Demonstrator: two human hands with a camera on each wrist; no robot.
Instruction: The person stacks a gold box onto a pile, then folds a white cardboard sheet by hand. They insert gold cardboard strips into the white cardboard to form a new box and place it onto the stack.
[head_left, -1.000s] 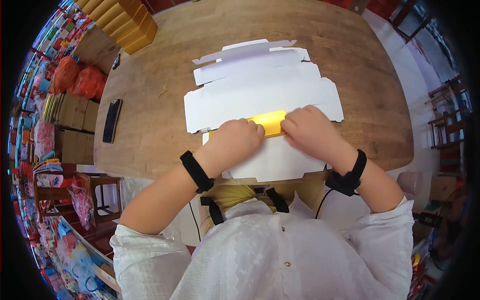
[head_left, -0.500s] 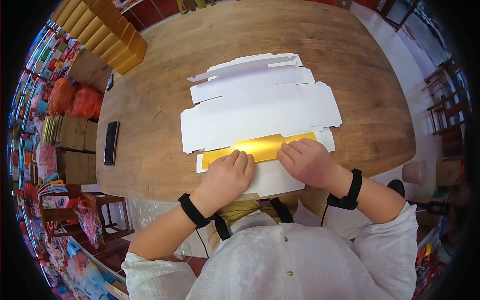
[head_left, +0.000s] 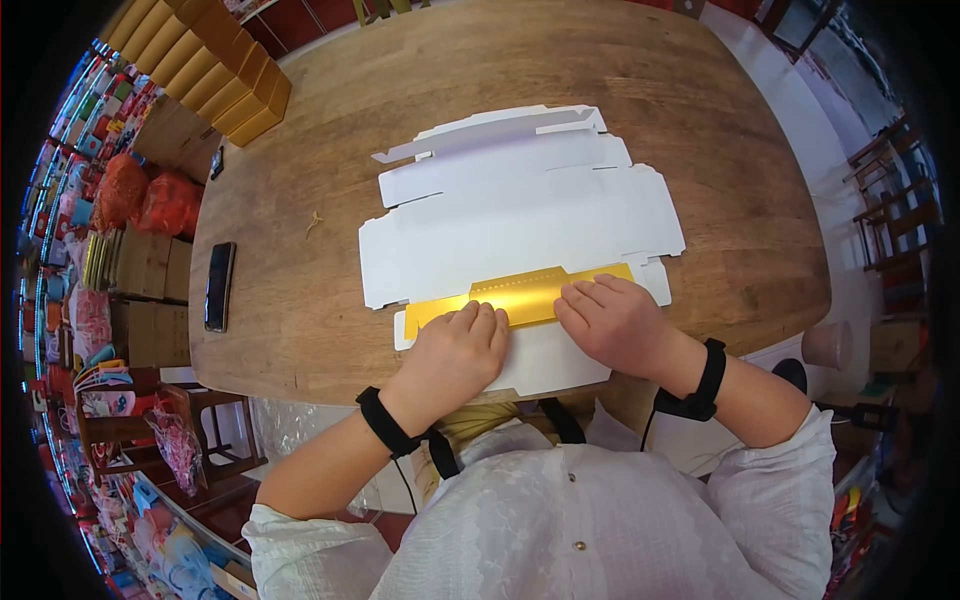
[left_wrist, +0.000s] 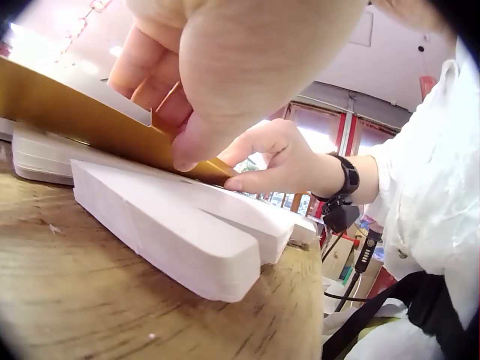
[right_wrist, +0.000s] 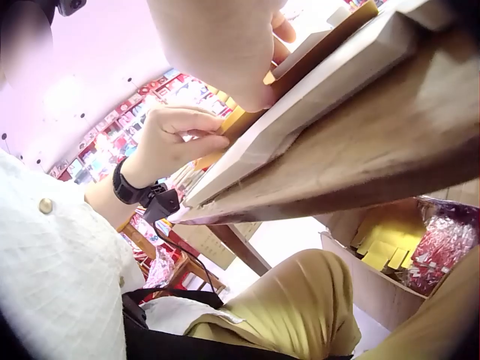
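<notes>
The left hand (head_left: 455, 350) and the right hand (head_left: 615, 325) sit side by side at the near edge of the wooden worktop (head_left: 300, 290). Both are on a long gold flap (head_left: 525, 290) that runs left to right across the near part of a flat white cardboard sheet (head_left: 520, 220). The left hand is at the flap's left half and the right hand at its right half, with a short bare stretch of gold between them.

In the wrist views each hand pinches the flap's near edge, with the thumb tip under it and the fingers laid over the top. The flap is raised a little off the white panel (left_wrist: 165, 232) beneath it. That panel juts slightly past the near edge of the worktop.

The rest of the sheet lies flat and spreads away to the far side, with more white flaps at its far end.

A dark phone (head_left: 220, 285) lies well to the left of the sheet, and a row of yellow boxes (head_left: 205, 60) stands at the far left corner. A black strap (head_left: 385, 420) circles each wrist.
</notes>
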